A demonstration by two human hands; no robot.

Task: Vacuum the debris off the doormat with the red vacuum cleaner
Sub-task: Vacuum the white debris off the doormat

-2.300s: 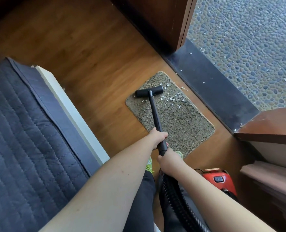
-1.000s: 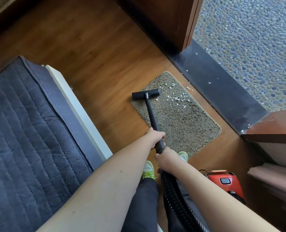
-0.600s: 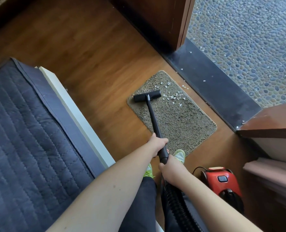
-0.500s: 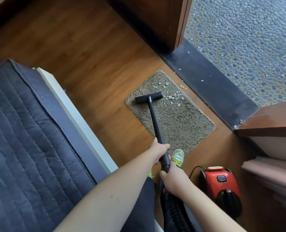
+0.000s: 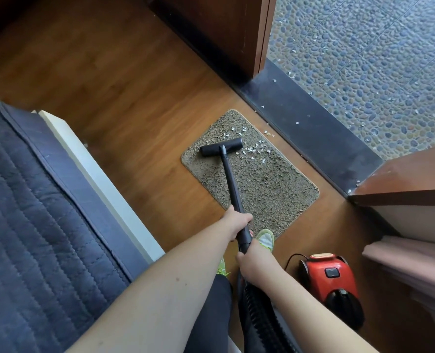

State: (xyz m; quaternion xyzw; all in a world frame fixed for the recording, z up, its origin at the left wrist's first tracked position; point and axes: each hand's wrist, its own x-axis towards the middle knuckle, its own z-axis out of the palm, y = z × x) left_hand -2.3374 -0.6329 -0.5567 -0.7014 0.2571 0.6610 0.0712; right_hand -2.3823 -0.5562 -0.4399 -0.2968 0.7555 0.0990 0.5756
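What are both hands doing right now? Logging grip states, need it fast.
Left hand: gripping the black vacuum wand.
Right hand: gripping the wand's lower end, by the hose.

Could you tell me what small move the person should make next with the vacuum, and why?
Probably sweep the nozzle rightward: most white debris lies just right of it on the doormat, and both the left hand and right hand already grip the wand.
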